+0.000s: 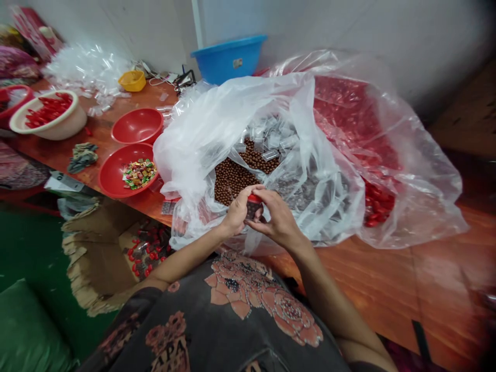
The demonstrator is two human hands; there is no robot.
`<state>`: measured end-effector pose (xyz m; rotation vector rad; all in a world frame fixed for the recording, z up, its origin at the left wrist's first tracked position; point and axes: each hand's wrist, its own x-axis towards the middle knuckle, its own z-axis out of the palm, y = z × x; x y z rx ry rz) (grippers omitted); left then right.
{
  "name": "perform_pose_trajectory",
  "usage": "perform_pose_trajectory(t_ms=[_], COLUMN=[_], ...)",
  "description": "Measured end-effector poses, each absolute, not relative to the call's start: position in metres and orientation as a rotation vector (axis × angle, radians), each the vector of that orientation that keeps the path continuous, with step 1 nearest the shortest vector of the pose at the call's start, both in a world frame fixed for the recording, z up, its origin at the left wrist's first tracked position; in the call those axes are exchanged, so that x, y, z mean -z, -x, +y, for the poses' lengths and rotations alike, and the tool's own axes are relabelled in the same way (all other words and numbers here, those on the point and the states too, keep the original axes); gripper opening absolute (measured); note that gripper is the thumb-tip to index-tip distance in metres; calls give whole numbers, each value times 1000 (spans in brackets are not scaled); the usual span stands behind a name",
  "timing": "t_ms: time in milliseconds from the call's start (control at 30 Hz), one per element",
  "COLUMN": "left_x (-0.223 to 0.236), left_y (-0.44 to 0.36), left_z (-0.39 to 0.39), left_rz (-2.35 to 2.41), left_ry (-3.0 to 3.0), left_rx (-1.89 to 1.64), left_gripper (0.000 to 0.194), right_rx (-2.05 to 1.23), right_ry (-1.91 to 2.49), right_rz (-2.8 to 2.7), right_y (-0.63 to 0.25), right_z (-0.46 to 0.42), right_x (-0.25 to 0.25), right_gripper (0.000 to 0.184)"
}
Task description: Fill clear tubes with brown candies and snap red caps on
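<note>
Between both my hands is a small clear container with a red lid (253, 199), with dark contents showing through its side. My left hand (237, 211) wraps round its left side, fingers closed. From the other side, my right hand (277, 214) grips it, its fingers at the lid and thumb low near the base. Just beyond my hands, brown balls (234, 178) lie in an open white plastic bag (194, 139). Clear small containers (275, 134) are heaped in the same bag, behind and right of the balls.
At right, a clear bag holds red pieces (377, 204). To the left are a red bowl of wrapped sweets (139, 173), another red bowl (137, 125) and a white basin of red pieces (58, 124). A cardboard box (93, 253) with red-lidded containers sits below the table edge. A blue basin (228, 59) stands behind.
</note>
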<state>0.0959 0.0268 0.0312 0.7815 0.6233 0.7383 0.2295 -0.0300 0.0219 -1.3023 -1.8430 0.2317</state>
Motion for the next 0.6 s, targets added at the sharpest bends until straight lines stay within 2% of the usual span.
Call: perform_pose_trajectory(t_ms=[67, 167, 233, 367, 467, 600], left_x=[-39, -48, -50, -46, -41, -41], left_y=[-91, -86, -86, -91, -96, -100], left_z=[29, 32, 31, 30, 32, 36], left_rz=[556, 488, 468, 470, 580, 628], left_ry=[-724, -639, -609, -609, -653, -657], left_rx=[-704, -591, -513, -442, -431, -408], left_gripper=[49, 48, 49, 60, 71, 76], right_rx=[-497, -710, -759, -652, -504, -259], right_ry=[1300, 1347, 1361, 1349, 1399, 1466], right_rz=[-1600, -1188, -1055, -1055, -1408, -1881], right_y=[-236, -241, -237, -226, -223, -227], right_z=[-34, -36, -35, -31, -30, -31], right_x=[-23, -21, -19, -20, -25, -34], right_gripper=[68, 36, 28, 45, 54, 78])
